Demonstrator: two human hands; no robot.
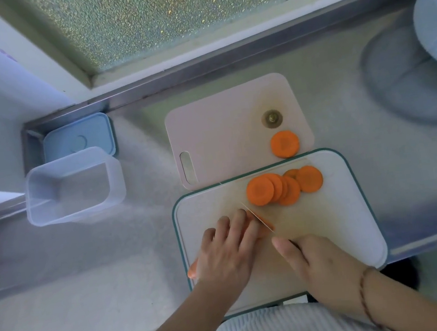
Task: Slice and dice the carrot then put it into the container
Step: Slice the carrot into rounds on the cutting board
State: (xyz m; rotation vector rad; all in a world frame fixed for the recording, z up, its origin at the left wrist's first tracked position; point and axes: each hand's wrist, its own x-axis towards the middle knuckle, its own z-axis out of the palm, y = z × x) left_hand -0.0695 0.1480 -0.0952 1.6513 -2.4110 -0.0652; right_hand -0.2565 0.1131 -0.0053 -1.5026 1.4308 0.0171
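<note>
**Blade square across the carrot**

The left hand (226,252) pressed the carrot (193,270) onto the white cutting board (352,231), fingers curled over it. Its long axis ran from near-left to far-right. The right hand (320,263) gripped the knife (259,219), blade crossing that axis just beside the left fingertips (very close). Cut slices (283,187) lay farther right; the container (74,185) sat well apart, far left on the bench (86,264).

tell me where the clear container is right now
In the head view the empty clear container sits on the counter at far left, just in front of its blue lid and well left of both cutting boards.
</note>
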